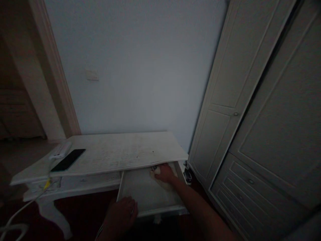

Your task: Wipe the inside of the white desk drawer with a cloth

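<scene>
A white desk (112, 150) stands against the wall, with its right drawer (142, 194) pulled out. My right hand (164, 174) reaches deep into the drawer under the desktop, its fingers closed on a pale cloth (157, 171). My left hand (122, 211) rests on the drawer's front left corner, fingers curled over the edge. The room is dim.
A black phone (67, 159) and a white power strip (61, 150) lie on the desk's left end, with a white cable (15, 217) hanging to the floor. A tall white wardrobe (250, 134) stands close on the right. A doorway (22, 100) opens at left.
</scene>
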Tool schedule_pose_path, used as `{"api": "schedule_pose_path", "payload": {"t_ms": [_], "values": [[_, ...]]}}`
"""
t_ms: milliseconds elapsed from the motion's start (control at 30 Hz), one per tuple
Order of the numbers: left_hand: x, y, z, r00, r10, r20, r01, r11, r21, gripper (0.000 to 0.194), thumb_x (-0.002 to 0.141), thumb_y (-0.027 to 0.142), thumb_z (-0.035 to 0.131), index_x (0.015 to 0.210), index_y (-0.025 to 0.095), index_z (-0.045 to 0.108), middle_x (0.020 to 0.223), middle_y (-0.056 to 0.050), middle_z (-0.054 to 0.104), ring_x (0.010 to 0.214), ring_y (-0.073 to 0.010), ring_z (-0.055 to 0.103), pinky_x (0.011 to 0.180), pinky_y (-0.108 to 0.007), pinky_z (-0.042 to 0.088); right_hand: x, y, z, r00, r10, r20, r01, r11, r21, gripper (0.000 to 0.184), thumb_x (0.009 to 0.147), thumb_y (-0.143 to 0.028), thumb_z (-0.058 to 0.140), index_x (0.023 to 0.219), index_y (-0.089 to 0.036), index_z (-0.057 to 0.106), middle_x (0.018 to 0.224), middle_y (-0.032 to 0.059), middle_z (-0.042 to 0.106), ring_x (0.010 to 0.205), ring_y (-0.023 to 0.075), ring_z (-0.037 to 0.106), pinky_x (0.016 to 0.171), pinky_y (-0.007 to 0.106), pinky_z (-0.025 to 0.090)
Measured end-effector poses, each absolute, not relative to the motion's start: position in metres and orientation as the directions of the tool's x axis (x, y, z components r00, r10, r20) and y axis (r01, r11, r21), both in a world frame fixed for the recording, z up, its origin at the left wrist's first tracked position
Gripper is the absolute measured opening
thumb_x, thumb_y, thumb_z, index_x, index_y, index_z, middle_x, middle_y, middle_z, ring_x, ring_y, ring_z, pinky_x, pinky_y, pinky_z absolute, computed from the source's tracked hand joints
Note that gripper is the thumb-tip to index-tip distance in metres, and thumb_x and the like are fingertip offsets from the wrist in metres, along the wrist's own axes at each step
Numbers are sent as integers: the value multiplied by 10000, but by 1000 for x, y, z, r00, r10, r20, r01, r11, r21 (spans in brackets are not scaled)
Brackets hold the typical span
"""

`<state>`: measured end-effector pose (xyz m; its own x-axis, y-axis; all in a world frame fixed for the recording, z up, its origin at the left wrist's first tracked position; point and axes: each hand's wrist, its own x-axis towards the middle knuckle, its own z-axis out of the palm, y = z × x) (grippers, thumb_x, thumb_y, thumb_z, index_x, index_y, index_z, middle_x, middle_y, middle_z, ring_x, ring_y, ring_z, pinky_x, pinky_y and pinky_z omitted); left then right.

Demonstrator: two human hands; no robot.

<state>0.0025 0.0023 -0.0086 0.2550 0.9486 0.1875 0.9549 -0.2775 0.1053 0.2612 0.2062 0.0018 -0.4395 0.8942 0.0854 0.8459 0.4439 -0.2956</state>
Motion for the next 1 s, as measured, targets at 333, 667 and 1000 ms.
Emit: {"api": "schedule_pose_path", "payload": {"t_ms": [333,667,1000], "values": [[2,4,-4,283,938,202,940,-313,134,350,1043,227,419,958,241,759,997,-70,792,962,-225,755,889,-343,574,168,193,-2,-451,883,129,828,468,-309,702,816,-521,779,1437,-236,618,1478,155,634,1358,380,587,1138,500,453],[3,5,-1,299,934,195,937,-326,126,367,1054,237,404,1050,272,769,1090,-65,819,1012,-227,774,911,-348,592,124,148,-21,-865,499,60,490,864,-115,607,802,-426,832,1344,-255,620,1412,146,617,1250,362,623,978,511,557],[5,0,6,247,960,134,958,-262,116,383,1065,248,404,1053,275,786,1093,-62,818,1024,-225,771,939,-345,583,204,138,-14,-954,278,-110,291,948,-130,647,820,-410,823,1401,-245,590,1434,162,613,1238,358,643,1008,471,520]]}}
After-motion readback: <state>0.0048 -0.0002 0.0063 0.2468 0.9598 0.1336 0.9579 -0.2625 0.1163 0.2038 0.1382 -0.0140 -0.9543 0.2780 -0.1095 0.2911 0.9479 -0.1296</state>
